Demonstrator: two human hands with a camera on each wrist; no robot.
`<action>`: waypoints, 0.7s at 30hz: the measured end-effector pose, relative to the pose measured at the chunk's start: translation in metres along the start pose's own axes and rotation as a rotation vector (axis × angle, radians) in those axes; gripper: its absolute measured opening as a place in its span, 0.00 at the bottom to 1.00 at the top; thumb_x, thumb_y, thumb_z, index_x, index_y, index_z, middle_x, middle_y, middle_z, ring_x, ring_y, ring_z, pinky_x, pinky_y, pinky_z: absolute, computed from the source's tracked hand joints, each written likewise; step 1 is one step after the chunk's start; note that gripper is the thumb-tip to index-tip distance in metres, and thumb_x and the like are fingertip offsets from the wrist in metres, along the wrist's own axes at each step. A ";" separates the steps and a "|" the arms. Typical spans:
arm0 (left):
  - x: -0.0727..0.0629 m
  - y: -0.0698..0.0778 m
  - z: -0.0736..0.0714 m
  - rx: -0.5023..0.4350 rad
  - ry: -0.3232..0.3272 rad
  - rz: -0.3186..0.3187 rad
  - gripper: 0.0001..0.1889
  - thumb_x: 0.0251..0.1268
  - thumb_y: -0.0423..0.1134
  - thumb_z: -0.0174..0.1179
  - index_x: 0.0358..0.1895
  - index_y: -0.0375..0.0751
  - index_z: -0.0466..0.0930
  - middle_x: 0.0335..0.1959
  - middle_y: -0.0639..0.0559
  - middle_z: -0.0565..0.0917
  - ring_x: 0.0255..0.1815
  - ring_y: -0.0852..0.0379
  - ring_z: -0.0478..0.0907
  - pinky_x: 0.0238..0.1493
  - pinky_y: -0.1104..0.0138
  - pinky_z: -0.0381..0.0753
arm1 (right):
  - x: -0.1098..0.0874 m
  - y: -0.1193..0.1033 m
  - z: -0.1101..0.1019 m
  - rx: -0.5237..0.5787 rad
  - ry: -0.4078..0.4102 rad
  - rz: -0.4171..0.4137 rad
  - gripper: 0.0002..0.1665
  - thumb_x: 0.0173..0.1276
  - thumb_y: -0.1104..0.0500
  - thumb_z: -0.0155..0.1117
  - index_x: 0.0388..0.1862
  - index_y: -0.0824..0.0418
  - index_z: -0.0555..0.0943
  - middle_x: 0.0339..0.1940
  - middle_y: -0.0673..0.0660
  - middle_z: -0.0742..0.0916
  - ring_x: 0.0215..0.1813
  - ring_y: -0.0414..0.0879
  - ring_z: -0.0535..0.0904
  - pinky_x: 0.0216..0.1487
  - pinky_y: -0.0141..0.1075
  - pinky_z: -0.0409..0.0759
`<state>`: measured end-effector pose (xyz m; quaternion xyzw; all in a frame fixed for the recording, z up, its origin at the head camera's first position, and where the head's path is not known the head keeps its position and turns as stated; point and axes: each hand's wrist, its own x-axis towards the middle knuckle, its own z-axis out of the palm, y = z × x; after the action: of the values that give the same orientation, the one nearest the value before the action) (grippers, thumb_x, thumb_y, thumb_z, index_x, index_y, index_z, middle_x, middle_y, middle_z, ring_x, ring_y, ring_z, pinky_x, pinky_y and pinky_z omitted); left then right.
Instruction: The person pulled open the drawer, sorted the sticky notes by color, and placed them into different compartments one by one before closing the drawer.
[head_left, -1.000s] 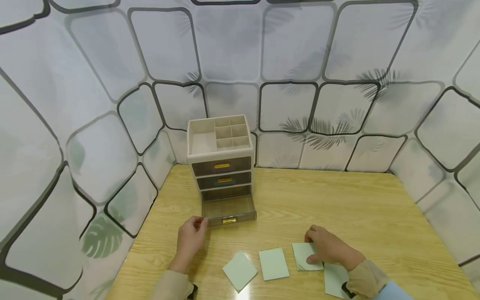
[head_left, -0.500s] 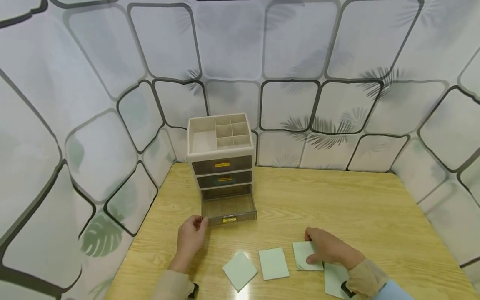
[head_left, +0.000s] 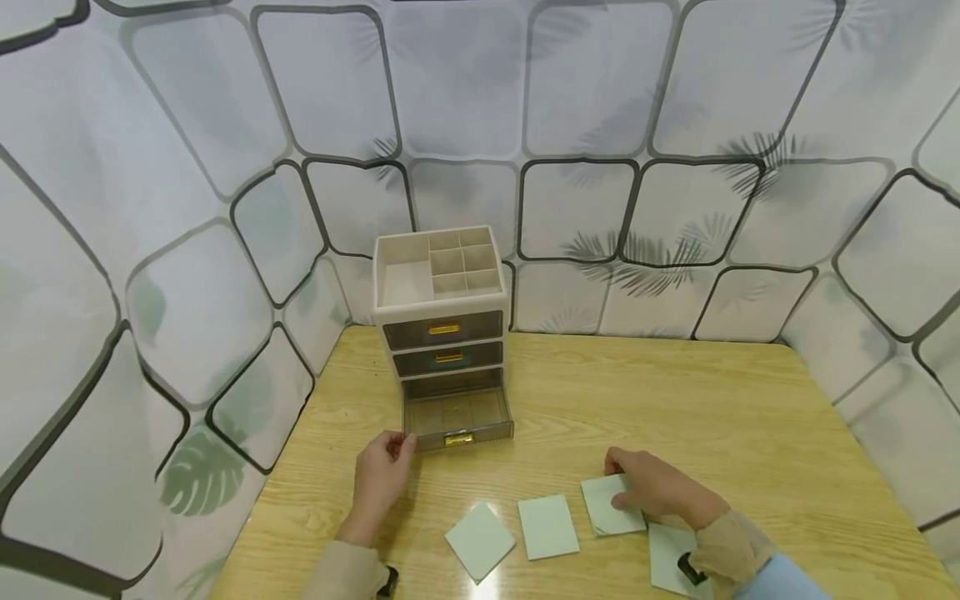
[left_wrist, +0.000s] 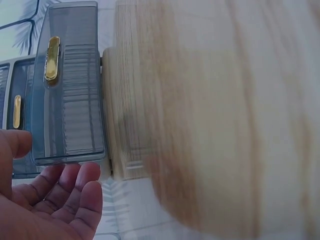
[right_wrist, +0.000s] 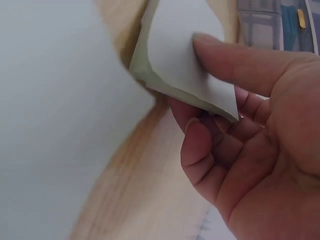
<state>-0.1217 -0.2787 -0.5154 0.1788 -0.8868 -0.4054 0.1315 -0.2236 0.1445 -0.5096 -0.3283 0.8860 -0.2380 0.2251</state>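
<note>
In the head view, my right hand [head_left: 663, 487] pinches a pale green sticky note pad [head_left: 609, 507]. The right wrist view shows my thumb on the pad's [right_wrist: 175, 45] top face and fingers curled beneath its edge; its layers bend slightly apart. Two more pale green pads, one turned like a diamond [head_left: 480, 542] and one squarer [head_left: 548, 527], lie left of it. Another pad [head_left: 671, 560] is partly under the right wrist. My left hand [head_left: 384, 471] touches the left front corner of the pulled-out bottom drawer [head_left: 457, 412], its fingers loosely bent [left_wrist: 80, 200] against the side.
The white drawer unit [head_left: 438, 308] stands at the back left of the wooden table [head_left: 637, 400]. Its two upper drawers are closed, and its top tray is divided into compartments. Patterned curtain-like walls [head_left: 577, 208] enclose the table at the back and sides.
My right hand has shifted slightly left and away from me, and the pad in it has moved and tilted along. The left hand and the drawer stay put.
</note>
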 end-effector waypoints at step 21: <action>0.001 -0.001 0.001 -0.002 0.011 0.003 0.15 0.80 0.42 0.62 0.46 0.29 0.86 0.35 0.42 0.88 0.35 0.54 0.81 0.36 0.67 0.79 | 0.031 -0.025 -0.039 0.083 0.279 -0.128 0.08 0.79 0.67 0.63 0.54 0.63 0.79 0.51 0.60 0.87 0.51 0.53 0.85 0.48 0.42 0.85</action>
<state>-0.1229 -0.2790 -0.5164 0.1795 -0.8860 -0.4050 0.1371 -0.2549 0.1168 -0.4721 -0.3383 0.8753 -0.3315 0.0973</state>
